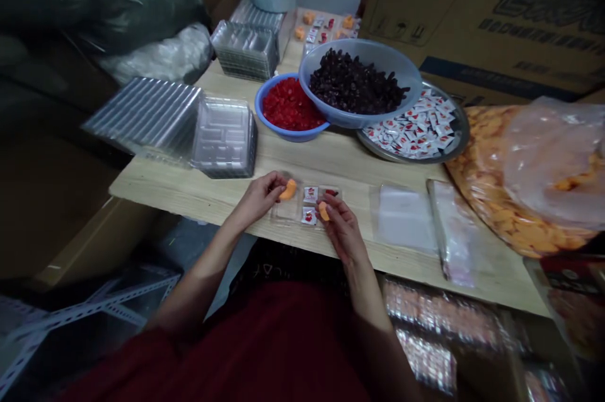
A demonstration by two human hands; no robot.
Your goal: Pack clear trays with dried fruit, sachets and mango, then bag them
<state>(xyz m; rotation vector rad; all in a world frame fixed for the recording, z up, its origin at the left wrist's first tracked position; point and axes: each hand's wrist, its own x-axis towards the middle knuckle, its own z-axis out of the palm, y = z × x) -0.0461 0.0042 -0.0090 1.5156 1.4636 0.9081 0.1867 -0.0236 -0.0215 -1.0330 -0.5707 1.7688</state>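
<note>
A clear compartment tray (286, 212) lies near the table's front edge, with two small white-and-red packets (310, 195) in its middle and a dark red piece at its upper right. My left hand (261, 199) pinches a curved orange piece (288, 189) above the tray's left part. Between the fingers of my right hand (344, 225) is a smaller-looking orange piece (324, 211), over the right side. My right fingers partly cover that side of the tray.
Behind the tray stand a blue bowl of red pieces (290, 106), a bowl of dark pieces (357, 84) and a metal pan of packets (416, 128). Stacked clear trays (224, 137) are left; plastic sleeves (406, 216) and a large bag of orange pieces (501, 181) are right.
</note>
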